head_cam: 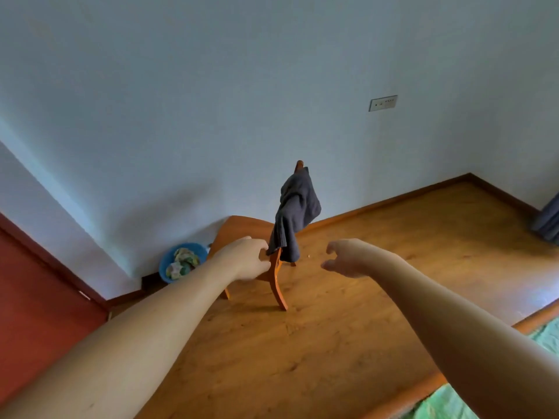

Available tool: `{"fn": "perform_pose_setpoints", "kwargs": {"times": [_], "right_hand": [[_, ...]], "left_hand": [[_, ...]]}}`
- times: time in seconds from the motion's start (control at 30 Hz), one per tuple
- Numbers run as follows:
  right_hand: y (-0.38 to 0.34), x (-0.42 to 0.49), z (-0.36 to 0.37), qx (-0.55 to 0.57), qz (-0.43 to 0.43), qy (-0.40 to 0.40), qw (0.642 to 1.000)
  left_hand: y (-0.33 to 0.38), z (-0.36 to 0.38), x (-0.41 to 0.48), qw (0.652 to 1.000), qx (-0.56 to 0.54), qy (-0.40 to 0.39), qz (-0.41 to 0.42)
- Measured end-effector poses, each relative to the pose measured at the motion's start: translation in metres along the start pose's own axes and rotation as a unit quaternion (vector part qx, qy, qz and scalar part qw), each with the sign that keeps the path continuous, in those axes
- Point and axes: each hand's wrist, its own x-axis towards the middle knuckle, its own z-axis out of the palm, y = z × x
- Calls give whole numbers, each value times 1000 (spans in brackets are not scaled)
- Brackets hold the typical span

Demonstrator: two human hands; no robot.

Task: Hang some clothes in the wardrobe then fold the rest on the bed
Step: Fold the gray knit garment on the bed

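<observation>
Item: dark grey garment (298, 213). Draped over the backrest of a wooden chair (242, 228), bunched and hanging in folds down the side that faces the camera. The top of one back post shows just above the cloth. The lower hem hangs free above the floor.

Chair: orange-brown wood with curved legs, standing on the floor near the wall, seat turned towards the corner.

Left hand (245, 258): arm stretched forward, fingers curled at the lower corner of the garment, where it meets the chair's back post. The fingertips are hidden. Whether they pinch the cloth, grip the post or merely touch cannot be told.

Right hand (348, 258): arm stretched forward to the right of the chair, apart from the garment. Fingers loosely curved, thumb spread below them, nothing held.

Blue plastic basin (165, 267): on the floor in the corner, left of the chair, holding crumpled patterned cloths (183, 261) in green and yellow.

Floor (332, 328): wood boards, with a dark skirting board (393, 198) along the wall.

Wall (211, 86): pale and plain, bearing one switch plate (382, 103) to the upper right of the chair.

Door (39, 297): red-brown, at the left edge.

Curtain (549, 219): dark fabric, at the right edge.

Bedding (447, 403): green, lower right corner, bordered by a wooden edge.
</observation>
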Motion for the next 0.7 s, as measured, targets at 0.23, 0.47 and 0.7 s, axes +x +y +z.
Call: {"fn": "perform_pose_setpoints", "kwargs": {"times": [0.23, 0.47, 0.7], "right_hand": [[3, 90, -11, 19, 56, -8, 998], [-23, 202, -30, 58, 106, -14, 993], [-34, 272, -23, 153, 137, -22, 978]], "left_hand": [[-40, -17, 129, 998, 16, -8, 58], [-94, -27, 256, 993, 10, -44, 113], [-119, -32, 346, 986, 20, -95, 135]]}}
